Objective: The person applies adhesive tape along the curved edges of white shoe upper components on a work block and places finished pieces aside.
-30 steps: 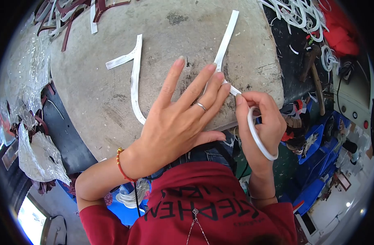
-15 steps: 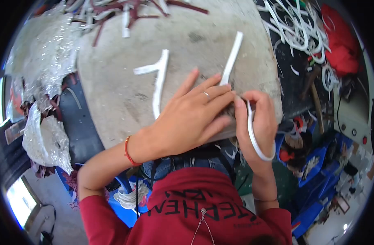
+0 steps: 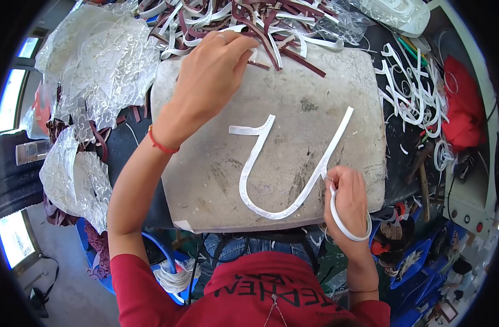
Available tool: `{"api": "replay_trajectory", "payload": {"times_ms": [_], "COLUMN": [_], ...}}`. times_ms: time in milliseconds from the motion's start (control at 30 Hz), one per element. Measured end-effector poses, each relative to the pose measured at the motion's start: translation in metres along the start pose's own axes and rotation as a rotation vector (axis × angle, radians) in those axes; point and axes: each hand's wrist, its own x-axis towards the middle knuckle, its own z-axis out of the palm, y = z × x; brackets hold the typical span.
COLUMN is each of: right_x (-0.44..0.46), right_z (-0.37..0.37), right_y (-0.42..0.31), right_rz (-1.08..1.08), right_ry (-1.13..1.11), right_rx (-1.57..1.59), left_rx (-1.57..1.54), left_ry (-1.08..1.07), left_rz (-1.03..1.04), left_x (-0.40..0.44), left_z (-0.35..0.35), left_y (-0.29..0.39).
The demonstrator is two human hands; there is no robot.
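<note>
A white strip (image 3: 248, 201) bent into a wide U lies on the grey board, with a short side piece at its upper left end. My right hand (image 3: 347, 199) is closed in a pinch on a thin white strip (image 3: 337, 220), which loops down past the palm and around the wrist side. Its fingertips are beside the right arm of the U. My left hand (image 3: 217, 68) is at the far edge of the board, fingers curled and bent into a pile of white and maroon strips (image 3: 271, 24). Its fingertips are partly hidden, so what they hold is unclear.
The worn grey board (image 3: 206, 163) rests on a dark table. Clear plastic with whitish sheets (image 3: 99, 54) lies at the left. More white strips (image 3: 407, 90) and a red cloth (image 3: 459, 103) are at the right. Blue bins (image 3: 418, 256) stand below.
My left hand has left the strip on the board and moved up and left to the pile. The whole U now shows. My right hand still holds the looped strip.
</note>
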Motion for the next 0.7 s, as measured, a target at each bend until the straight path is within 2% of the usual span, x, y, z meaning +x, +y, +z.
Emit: {"api": "replay_trajectory", "payload": {"times_ms": [100,133,200,233,300,333,367,400,467,533,600,633,667,700], "right_x": [-0.001,0.004,0.031,0.045,0.074,0.088,0.105,0.114,0.126,0.127,0.129,0.134,0.142,0.152], "right_z": [-0.005,-0.022,-0.065,-0.094,-0.16,-0.19,-0.199,-0.213,-0.206,-0.155,-0.097,-0.074,-0.052,-0.036], "right_y": [0.017,0.024,0.062,0.083,0.162,0.219,0.244,0.289,0.272,0.189,0.109,0.07,0.048,0.026], "right_rz": [0.062,0.209,0.072,0.113,0.193,0.167,0.231,0.282,0.3,0.181,0.119,0.049,-0.117,-0.155], "right_ry": [-0.009,0.002,0.378,0.497,0.543,0.527,0.614,0.593,0.651,0.624,0.479,0.385,0.321,0.186], "right_rx": [0.175,0.24,0.047,0.027,-0.103,-0.346,-0.547,-0.583,-0.604,-0.277,-0.05,-0.029,0.059,0.122], "left_rx": [0.159,0.217,0.09,0.026,0.084,0.112,0.158,0.228,0.375,0.33,0.289,0.371,0.246,0.12], "left_ry": [0.064,0.085,0.081,0.081,0.067,0.06,0.077,0.082,0.096,0.081,0.068,0.077,0.013,-0.051], "left_rz": [-0.114,-0.163,-0.315,-0.392,-0.282,-0.227,-0.149,-0.138,-0.119,-0.173,-0.2,-0.122,-0.244,-0.367], "left_x": [0.018,0.022,0.025,0.026,0.032,0.035,0.037,0.039,0.041,0.046,0.05,0.05,0.056,0.066], "left_z": [0.0,-0.001,-0.005,-0.006,-0.006,-0.005,-0.001,0.007,0.023,0.021,0.009,0.007,0.001,-0.008], "left_y": [-0.028,-0.043,-0.079,-0.088,-0.084,-0.079,-0.068,-0.064,-0.066,-0.079,-0.078,-0.083,-0.088,-0.094]}}
